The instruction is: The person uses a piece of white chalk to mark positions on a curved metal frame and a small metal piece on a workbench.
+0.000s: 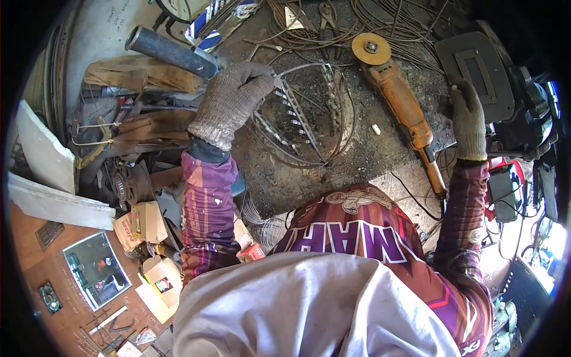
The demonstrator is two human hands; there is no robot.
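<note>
My left hand (235,98), in a grey knit glove, has its fingers closed on the upper left edge of a round wire frame (324,162). Inside the hoop, notched metal strips (300,116) run across and meet near its bottom edge. The frame is over the dark, grimy worktop (267,187). My right hand (470,122), gloved too, is at the right beside a black welding mask (476,74) with a rectangular window. Its fingers look stretched out, with nothing visible in them; whether they touch the mask I cannot tell.
An orange angle grinder (399,98) with a tan disc lies between frame and right hand. A small white piece (376,129) is beside it. Pliers (327,27) and coiled rods (392,24) lie at the back. A dark pipe (172,52) and cardboard boxes (160,285) are leftward.
</note>
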